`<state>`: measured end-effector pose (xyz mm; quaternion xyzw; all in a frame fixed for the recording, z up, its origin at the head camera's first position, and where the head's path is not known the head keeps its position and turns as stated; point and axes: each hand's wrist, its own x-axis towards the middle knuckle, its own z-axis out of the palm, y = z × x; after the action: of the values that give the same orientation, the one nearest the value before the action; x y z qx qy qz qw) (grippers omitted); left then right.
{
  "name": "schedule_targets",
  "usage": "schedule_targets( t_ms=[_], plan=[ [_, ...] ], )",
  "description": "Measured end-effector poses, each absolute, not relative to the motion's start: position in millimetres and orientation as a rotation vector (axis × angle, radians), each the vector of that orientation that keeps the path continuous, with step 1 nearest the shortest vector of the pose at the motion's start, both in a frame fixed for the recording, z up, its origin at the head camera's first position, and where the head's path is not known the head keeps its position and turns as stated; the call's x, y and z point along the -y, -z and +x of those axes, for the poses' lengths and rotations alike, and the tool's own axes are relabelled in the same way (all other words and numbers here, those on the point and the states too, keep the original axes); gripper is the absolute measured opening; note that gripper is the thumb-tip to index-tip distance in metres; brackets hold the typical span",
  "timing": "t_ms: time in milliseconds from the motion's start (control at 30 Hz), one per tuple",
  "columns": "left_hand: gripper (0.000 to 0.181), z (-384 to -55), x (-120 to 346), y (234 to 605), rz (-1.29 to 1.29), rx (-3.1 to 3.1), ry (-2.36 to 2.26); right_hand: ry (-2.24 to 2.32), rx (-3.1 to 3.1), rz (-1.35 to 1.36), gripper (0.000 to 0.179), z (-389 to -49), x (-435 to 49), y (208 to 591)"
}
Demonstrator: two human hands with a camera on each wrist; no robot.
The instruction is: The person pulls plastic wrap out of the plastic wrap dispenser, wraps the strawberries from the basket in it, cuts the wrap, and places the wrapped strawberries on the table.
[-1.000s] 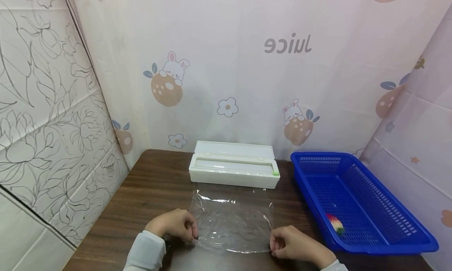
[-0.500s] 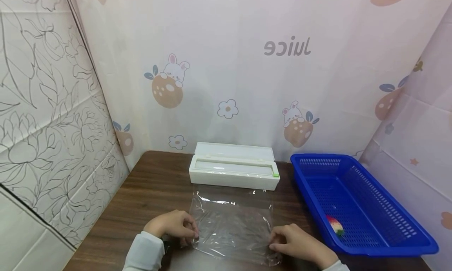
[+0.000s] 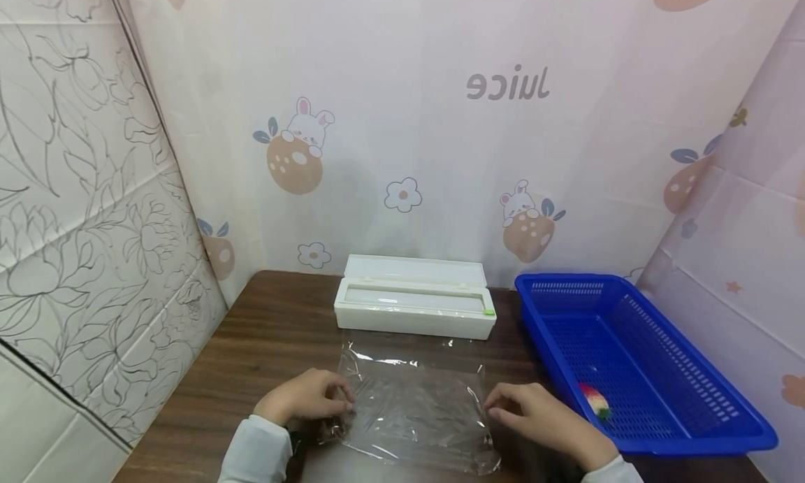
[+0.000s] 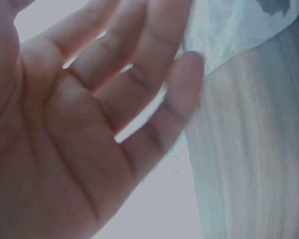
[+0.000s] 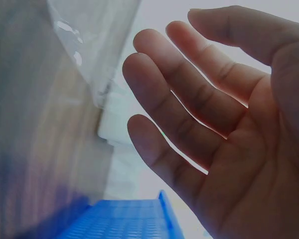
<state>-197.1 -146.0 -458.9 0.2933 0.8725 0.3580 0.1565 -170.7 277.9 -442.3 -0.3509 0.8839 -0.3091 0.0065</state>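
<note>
A sheet of clear plastic wrap (image 3: 415,413) lies over the wooden table, its front corners crumpled. My left hand (image 3: 308,397) is at the sheet's left edge, fingers loosely bent; the left wrist view has the wrap (image 4: 234,30) beyond the fingertips and nothing in the palm. Beside the right edge, my right hand (image 3: 534,416) hovers with relaxed, parted fingers. From the right wrist view, those fingers (image 5: 149,84) hold nothing, and the wrap hangs apart from them. Behind the sheet stands a white cling film dispenser box (image 3: 415,320), lid raised, with a green slider at its right end.
A blue plastic basket (image 3: 692,447) stands at the right of the table (image 3: 251,350), near my right hand. Inside it lies a small red, cream and green piece (image 3: 594,400). Patterned curtains (image 3: 402,119) close off the back and sides.
Both hands have let go of the wrap's front corners, which have crumpled. The right hand has lifted slightly up and away from its corner; the left has stayed nearly in place.
</note>
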Motion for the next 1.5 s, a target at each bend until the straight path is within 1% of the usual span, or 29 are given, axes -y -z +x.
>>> schedule_targets(
  t_ms=[167, 400, 500, 700, 867, 967, 1100, 1267, 1500],
  plan=[
    [0.013, -202.8, 144.4, 452.6, 0.943, -2.543, -1.119, 0.914, -2.813, -1.020, 0.004, -174.5, -282.9, 427.0],
    [0.012, -206.6, 142.7, 448.8, 1.033, -2.658, -1.121, 0.882, -2.912, -1.065, 0.011, -175.7, -286.5, 415.6],
    [0.012, -208.4, 142.7, 448.8, 1.048, -2.708, -1.106, 0.866, -2.936, -1.040, 0.011, -177.4, -288.6, 409.7],
    [0.012, -208.5, 144.3, 447.5, 1.012, -2.736, -1.088, 0.796, -2.907, -0.928, 0.004, -180.8, -291.0, 396.2],
    [0.012, -207.7, 145.2, 445.6, 1.028, -2.783, -1.076, 0.738, -2.954, -0.849, 0.006, -182.1, -293.6, 386.5],
    [0.013, -208.4, 146.9, 446.2, 1.024, -2.825, -1.049, 0.692, -3.016, -0.862, 0.008, -184.4, -297.7, 382.1],
    [0.017, -209.1, 149.6, 447.9, 0.986, -2.860, -1.019, 0.641, -3.034, -0.848, 0.009, -189.0, -303.3, 373.3],
    [0.020, -207.7, 150.9, 448.7, 0.944, -2.902, -0.996, 0.590, -3.007, -0.761, 0.013, -193.2, -311.9, 360.4],
    [0.025, -207.7, 152.6, 451.0, 0.900, -2.993, -0.950, 0.542, -3.052, -0.725, 0.014, -198.0, -330.6, 354.6]
  ],
)
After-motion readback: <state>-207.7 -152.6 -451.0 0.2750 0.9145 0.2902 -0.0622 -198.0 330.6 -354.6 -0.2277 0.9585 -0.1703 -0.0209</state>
